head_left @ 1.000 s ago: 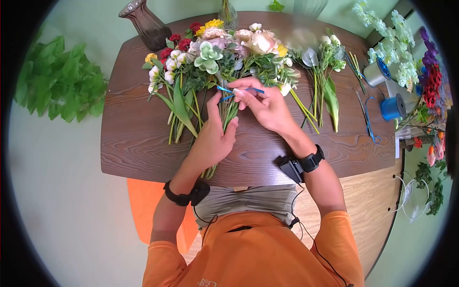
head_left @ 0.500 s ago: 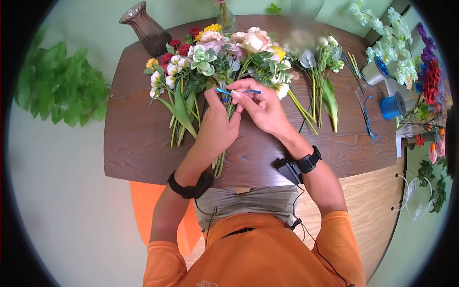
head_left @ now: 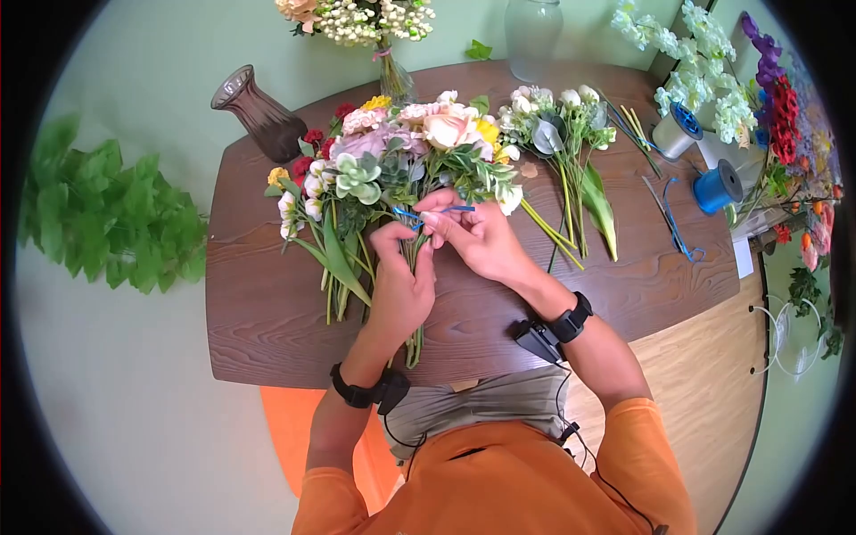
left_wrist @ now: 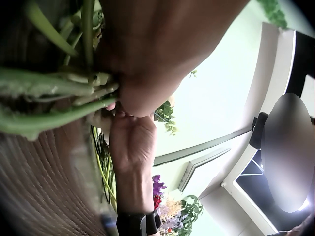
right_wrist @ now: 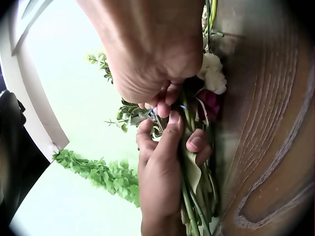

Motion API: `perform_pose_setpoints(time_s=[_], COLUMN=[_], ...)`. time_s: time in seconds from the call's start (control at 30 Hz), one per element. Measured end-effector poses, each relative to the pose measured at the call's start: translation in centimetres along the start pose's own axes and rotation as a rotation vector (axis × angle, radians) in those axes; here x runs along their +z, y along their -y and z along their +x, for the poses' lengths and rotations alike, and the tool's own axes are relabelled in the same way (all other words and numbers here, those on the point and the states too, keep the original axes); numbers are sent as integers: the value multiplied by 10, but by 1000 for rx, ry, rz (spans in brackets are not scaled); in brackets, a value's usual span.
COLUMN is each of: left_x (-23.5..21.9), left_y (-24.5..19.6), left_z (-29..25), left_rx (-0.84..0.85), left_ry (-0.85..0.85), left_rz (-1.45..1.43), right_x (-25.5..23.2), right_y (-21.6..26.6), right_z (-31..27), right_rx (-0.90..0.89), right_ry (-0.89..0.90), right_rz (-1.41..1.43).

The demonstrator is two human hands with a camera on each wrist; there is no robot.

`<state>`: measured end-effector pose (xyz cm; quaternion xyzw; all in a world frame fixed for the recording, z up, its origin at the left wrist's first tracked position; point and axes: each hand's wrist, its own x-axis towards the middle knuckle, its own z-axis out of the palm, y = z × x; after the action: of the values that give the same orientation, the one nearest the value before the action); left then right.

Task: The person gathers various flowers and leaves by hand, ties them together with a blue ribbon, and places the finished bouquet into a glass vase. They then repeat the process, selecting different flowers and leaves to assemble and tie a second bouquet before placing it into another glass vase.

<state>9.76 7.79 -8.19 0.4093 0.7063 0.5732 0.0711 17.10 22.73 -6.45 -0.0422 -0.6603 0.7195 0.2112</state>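
A bouquet (head_left: 357,178) of mixed artificial flowers and leaves lies on the table, its green stems (head_left: 415,343) pointing toward the person. My left hand (head_left: 401,281) holds these stems below the blooms; in the right wrist view its fingers (right_wrist: 197,142) curl round them, the thumb up by the binding point. A thin blue ribbon (head_left: 461,209) crosses the stems there. My right hand (head_left: 486,242) pinches the ribbon between thumb and forefinger, with a short end sticking out to the right. Both hands' fingertips meet closely at the ribbon. In the left wrist view, the left hand hides the ribbon.
Loose flower stems (head_left: 575,196) lie right of the bouquet. Farther right are a blue ribbon spool (head_left: 716,187), a white spool (head_left: 678,134) and cut ribbon (head_left: 673,223). A brown glass vase (head_left: 267,125) lies tilted at back left; a clear vase (head_left: 533,40) stands behind.
The head view has tipped upward, so the table sits lower and more of the back shows. My left hand has moved up the stems toward the ribbon; my right hand keeps its pinch.
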Motion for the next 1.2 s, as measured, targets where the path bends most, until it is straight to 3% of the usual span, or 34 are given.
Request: perform_pose_setpoints(time_s=[0.07,0.13,0.2,0.33,0.4,0.57,0.87,1.2], left_x=[-9,-10,-21,-12,-6,-8,-16,-20], left_y=[-9,-13,-21,-25,-23,-18,-13,-10], left_z=[5,19,33,51,52,52,49,47], left_rx=[-158,-86,-209,-233,-350,-313,-205,-325], left_ry=[192,117,289,275,213,103,186,203], left_rz=[-148,-183,-207,-353,-448,-471,-481,-574], right_x=[0,-2,-6,-14,-18,-13,-10,-10], right_y=[-1,3,12,24,26,23,20,22], right_z=[3,9,18,29,32,40,40,37], right_rx=[-21,-63,-109,-109,-79,-52,-76,-50], right_ry=[25,29,23,17,13,40,67,75], right_rz=[73,39,3,-29,-15,-3,14,-13])
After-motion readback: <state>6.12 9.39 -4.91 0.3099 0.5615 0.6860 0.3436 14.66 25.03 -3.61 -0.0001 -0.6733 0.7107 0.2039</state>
